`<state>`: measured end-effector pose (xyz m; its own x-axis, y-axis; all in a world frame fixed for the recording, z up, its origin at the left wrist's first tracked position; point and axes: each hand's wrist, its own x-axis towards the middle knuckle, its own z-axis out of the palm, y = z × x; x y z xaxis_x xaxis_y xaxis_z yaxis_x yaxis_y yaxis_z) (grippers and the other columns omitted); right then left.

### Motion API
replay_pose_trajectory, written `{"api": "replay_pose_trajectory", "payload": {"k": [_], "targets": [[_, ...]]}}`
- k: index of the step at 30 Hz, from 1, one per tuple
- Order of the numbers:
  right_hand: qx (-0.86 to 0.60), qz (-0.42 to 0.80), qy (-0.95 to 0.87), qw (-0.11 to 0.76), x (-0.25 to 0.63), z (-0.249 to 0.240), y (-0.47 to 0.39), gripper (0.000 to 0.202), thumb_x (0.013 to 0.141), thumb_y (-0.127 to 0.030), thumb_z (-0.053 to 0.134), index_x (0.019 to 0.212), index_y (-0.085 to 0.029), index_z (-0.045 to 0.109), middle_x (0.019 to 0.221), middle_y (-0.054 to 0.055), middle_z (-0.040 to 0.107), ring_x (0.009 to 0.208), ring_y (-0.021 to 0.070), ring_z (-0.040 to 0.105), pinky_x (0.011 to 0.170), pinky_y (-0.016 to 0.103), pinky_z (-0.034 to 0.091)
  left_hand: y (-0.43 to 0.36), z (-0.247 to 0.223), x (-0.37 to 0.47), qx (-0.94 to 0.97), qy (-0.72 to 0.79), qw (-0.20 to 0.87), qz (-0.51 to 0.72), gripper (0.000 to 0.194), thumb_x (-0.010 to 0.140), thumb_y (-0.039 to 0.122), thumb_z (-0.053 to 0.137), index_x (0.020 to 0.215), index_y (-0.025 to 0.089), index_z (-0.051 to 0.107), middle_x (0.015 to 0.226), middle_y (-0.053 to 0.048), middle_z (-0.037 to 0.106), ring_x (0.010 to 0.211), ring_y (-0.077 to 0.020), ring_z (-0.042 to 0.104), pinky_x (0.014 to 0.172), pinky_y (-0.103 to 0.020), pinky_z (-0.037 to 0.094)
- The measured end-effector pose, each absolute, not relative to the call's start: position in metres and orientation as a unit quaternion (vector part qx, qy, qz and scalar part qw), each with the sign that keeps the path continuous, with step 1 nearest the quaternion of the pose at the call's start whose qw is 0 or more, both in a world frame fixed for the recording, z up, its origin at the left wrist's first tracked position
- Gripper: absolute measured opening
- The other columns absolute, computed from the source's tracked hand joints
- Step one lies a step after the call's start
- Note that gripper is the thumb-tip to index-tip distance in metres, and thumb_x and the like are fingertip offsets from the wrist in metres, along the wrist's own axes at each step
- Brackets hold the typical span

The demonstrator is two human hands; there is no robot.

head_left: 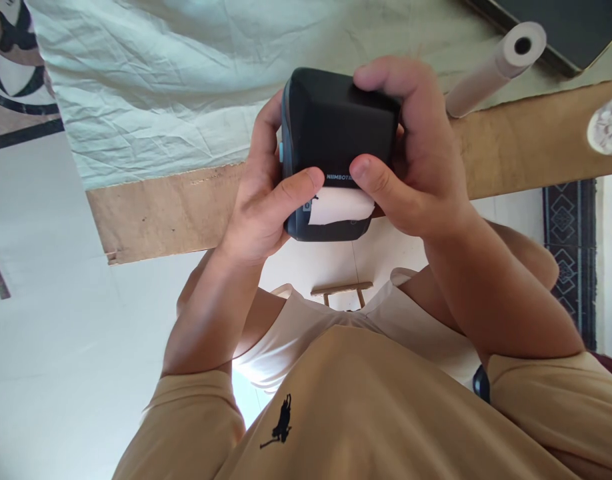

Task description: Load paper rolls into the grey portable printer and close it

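Observation:
A black label printer (343, 123) marked NIIMBOT is held up between both hands, over the near edge of the table. White label paper (341, 205) sticks out of its slot on the side toward me. My left hand (269, 190) grips the printer's left side, its thumb lying by the slot and its other fingers partly hidden behind. My right hand (419, 147) wraps the right side, thumb near the lettering and index finger on the far top corner. A light blue button (281, 152) shows on the left edge.
A pale green cloth (161, 80) covers much of the wooden table (171, 217). To the right stands a white paper roll (496, 70), near a dark flat tray-like object (576, 30). A clear glass-like item (609, 127) sits at the right edge. Below is a small wooden stool (342, 289).

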<state>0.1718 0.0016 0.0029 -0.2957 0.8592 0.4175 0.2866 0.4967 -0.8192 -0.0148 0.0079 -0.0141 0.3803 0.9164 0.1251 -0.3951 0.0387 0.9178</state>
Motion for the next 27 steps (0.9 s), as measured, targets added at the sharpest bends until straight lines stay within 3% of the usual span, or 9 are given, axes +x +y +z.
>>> {"api": "replay_pose_trajectory", "payload": {"k": [5,8,14,18,22,27], "targets": [[-0.381,0.317,-0.741,0.454,0.171,0.004,0.000,0.045,0.086,-0.045,0.052,0.125,-0.023,0.046,0.133,0.006,0.054,0.124,0.0205,0.054,0.085,0.032,0.055,0.002,-0.010,-0.012,0.482,0.282,0.664,0.497,0.037,0.083,0.045,0.059,0.116,0.030,0.056,0.120,-0.003,0.060,0.121,-0.0257,0.056,0.092,-0.041,0.055],[-0.386,0.314,-0.741,0.452,0.171,0.006,0.000,0.044,0.087,-0.044,0.051,0.126,-0.024,0.045,0.134,0.005,0.054,0.126,0.0198,0.053,0.084,0.031,0.055,0.004,-0.009,-0.013,0.475,0.289,0.670,0.492,0.039,0.079,0.045,0.063,0.115,0.030,0.056,0.117,-0.002,0.061,0.120,-0.0271,0.056,0.090,-0.042,0.055],[-0.370,0.275,-0.771,0.439,0.172,0.006,0.002,0.041,0.089,-0.041,0.051,0.126,-0.024,0.045,0.131,0.004,0.056,0.122,0.0182,0.055,0.108,0.039,0.047,0.012,-0.018,-0.019,0.482,0.267,0.680,0.483,0.049,0.072,0.049,0.068,0.116,0.030,0.058,0.118,-0.006,0.060,0.120,-0.0330,0.055,0.091,-0.044,0.055],[-0.368,0.276,-0.762,0.455,0.173,0.001,0.003,0.043,0.088,-0.043,0.052,0.127,-0.027,0.045,0.132,0.002,0.055,0.124,0.0187,0.054,0.111,0.040,0.046,0.008,-0.016,-0.016,0.489,0.274,0.669,0.489,0.048,0.074,0.053,0.065,0.116,0.031,0.055,0.120,-0.004,0.059,0.124,-0.0314,0.054,0.093,-0.042,0.054],[-0.374,0.287,-0.761,0.446,0.174,-0.001,0.002,0.042,0.090,-0.044,0.052,0.129,-0.030,0.044,0.134,0.000,0.053,0.126,0.0175,0.053,0.114,0.039,0.045,0.002,-0.002,-0.012,0.489,0.311,0.659,0.479,0.045,0.085,0.059,0.051,0.117,0.028,0.054,0.128,-0.005,0.058,0.136,-0.0304,0.046,0.104,-0.037,0.048],[-0.356,0.291,-0.761,0.458,0.174,-0.002,0.004,0.046,0.089,-0.043,0.053,0.131,-0.028,0.044,0.135,0.003,0.053,0.128,0.0200,0.053,0.114,0.041,0.045,0.001,0.011,-0.008,0.461,0.319,0.673,0.481,0.031,0.094,0.043,0.037,0.106,0.026,0.061,0.109,-0.005,0.065,0.137,-0.0275,0.046,0.107,-0.036,0.046]]}}
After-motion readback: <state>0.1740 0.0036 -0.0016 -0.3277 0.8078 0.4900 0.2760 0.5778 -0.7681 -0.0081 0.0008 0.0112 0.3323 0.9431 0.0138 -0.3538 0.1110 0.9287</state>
